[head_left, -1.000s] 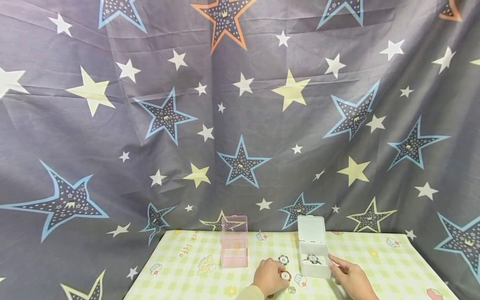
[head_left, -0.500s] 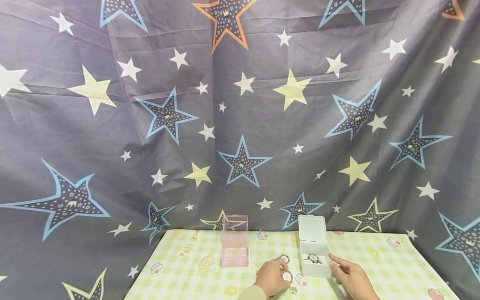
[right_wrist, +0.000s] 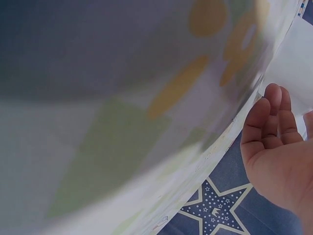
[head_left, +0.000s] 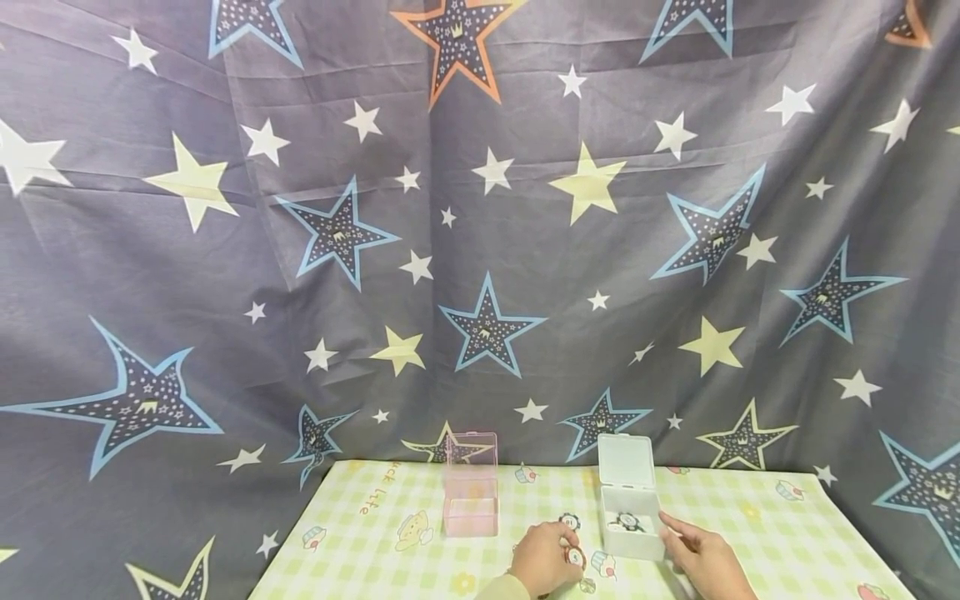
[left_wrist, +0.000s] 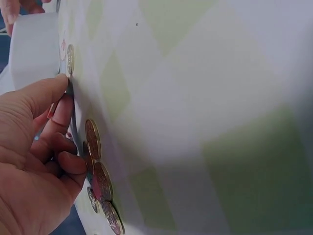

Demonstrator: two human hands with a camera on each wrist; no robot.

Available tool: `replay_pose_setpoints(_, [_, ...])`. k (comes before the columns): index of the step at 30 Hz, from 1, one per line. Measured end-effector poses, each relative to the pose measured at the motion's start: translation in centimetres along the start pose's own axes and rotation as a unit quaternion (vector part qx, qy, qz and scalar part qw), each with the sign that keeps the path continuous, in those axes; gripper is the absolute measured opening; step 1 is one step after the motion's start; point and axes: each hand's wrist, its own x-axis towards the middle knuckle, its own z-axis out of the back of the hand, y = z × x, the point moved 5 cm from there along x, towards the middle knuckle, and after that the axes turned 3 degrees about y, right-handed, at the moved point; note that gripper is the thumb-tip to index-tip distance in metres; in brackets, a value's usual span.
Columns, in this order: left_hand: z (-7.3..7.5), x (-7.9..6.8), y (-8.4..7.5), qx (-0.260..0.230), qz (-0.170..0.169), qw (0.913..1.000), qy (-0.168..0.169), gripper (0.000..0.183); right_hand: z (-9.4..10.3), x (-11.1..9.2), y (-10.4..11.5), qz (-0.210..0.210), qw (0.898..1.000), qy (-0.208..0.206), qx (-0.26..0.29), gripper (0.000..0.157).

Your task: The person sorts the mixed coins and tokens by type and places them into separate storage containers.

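Note:
My left hand [head_left: 546, 560] pinches a red-and-white poker chip [head_left: 574, 557] low over the tablecloth. Only a red sliver of the chip [left_wrist: 52, 109] shows between the fingers in the left wrist view. Just beyond those fingers lies a black-and-white poker chip [head_left: 569, 521], partly covered by the hand. Several gold-coloured coins [left_wrist: 93, 139] lie beneath the curled lower fingers. The white box [head_left: 633, 547] stands with its lid up and has black-and-white chips [head_left: 627, 522] inside. Against its right side rests my right hand [head_left: 705, 557], fingers relaxed and holding no chip.
A clear pink box [head_left: 471, 525] with a raised lid stands left of the white one. One coin [head_left: 587, 586] lies at the near side, by the left hand. Behind the checked tablecloth [head_left: 360, 558] hangs a grey star-patterned curtain [head_left: 375, 317].
The left fingers have closed in on the red-and-white chip and tilted it, shifting slightly right. The right hand stays beside the white box.

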Motion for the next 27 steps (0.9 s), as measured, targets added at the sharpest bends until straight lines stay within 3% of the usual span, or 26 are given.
replay_pose_setpoints(9, [0.1,0.0,0.7,-0.129,0.027,0.9913,0.006,0.030,0.0,0.0,0.1,0.004,1.000,-0.004,0.002,0.054])
replay_pose_setpoints(16, [0.8,0.6,0.7,-0.214,0.046,0.9757,-0.018,0.028,0.0,0.0,0.1,0.007,1.000,-0.005,0.000,0.055])
replay_pose_setpoints(23, [1.5,1.4,-1.4,-0.297,0.053,0.9522,-0.045,0.031,0.0,-0.1,0.1,0.006,1.000,-0.008,-0.003,0.054])
replay_pose_setpoints(27, [1.5,1.7,-2.8,-0.299,0.041,0.9521,-0.051,0.031,0.0,-0.1,0.1,0.005,1.000,-0.006,0.001,0.055])
